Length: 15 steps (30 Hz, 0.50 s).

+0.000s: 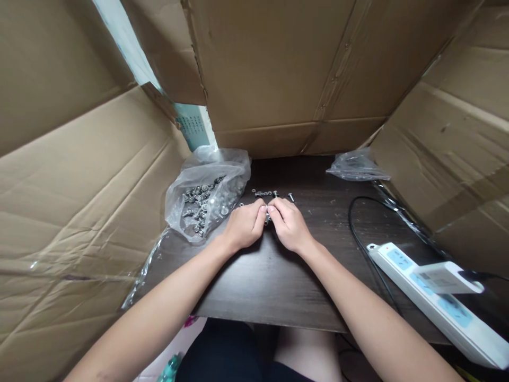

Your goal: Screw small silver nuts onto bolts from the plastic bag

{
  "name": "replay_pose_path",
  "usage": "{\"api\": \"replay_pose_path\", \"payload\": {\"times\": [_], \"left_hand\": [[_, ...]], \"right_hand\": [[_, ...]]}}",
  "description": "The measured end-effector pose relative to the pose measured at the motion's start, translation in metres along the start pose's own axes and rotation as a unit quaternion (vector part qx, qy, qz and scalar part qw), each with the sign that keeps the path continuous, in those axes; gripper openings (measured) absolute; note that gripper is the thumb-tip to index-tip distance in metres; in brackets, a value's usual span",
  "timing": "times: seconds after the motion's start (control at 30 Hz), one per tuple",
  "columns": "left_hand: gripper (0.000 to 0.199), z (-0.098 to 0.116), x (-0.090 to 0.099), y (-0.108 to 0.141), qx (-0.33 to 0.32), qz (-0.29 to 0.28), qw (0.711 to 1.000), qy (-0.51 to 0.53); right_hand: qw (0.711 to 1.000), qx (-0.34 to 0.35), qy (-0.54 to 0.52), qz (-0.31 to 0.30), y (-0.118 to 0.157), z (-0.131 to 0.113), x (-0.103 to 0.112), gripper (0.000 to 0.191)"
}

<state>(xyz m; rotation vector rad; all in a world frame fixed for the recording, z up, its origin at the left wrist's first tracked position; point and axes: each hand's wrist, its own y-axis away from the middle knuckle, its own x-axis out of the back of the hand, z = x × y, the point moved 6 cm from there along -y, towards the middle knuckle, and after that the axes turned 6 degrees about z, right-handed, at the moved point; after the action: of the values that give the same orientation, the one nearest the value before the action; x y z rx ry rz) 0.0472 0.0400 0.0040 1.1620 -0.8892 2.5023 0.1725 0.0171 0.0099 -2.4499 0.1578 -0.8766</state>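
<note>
My left hand [247, 223] and my right hand [289, 223] meet above the dark tabletop, thumbs and fingers pinched together at the tips. A tiny bit of something pale shows between the fingertips, but its kind is hidden. Just behind the hands lie small metal rings and nuts [262, 193]. One bolt [291, 197] lies beyond my right hand, and another bolt [275, 193] is close to the fingers. Left of my left hand, a transparent plastic bag [175, 201] lies open, with many bolts and other small metal fasteners [199, 201] in it.
Cardboard walls [278, 69] surround the dark wooden table [254, 286] on the left, back and right. A crumpled plastic bag [356, 164] lies at the back right. A white power strip [433, 297] with a plugged-in adapter and a black cable [352, 223] occupy the right side.
</note>
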Motion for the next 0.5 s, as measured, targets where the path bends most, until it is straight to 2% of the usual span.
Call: {"api": "replay_pose_path", "payload": {"times": [0.1, 0.3, 0.5], "left_hand": [[0.032, -0.0003, -0.0005, 0.0006, 0.002, -0.005, 1.0, -0.011], [0.033, -0.0003, -0.0019, 0.0004, 0.002, -0.014, 1.0, -0.019], [0.032, -0.0016, -0.0021, 0.0002, 0.015, -0.01, 1.0, -0.008]], "right_hand": [[1.0, 0.005, 0.0, -0.004, 0.0001, 0.0, -0.001, 0.023], [1.0, -0.007, 0.015, -0.014, 0.0, 0.0034, -0.0034, 0.035], [1.0, -0.009, 0.002, -0.01, 0.0004, 0.0017, -0.0022, 0.03]]}}
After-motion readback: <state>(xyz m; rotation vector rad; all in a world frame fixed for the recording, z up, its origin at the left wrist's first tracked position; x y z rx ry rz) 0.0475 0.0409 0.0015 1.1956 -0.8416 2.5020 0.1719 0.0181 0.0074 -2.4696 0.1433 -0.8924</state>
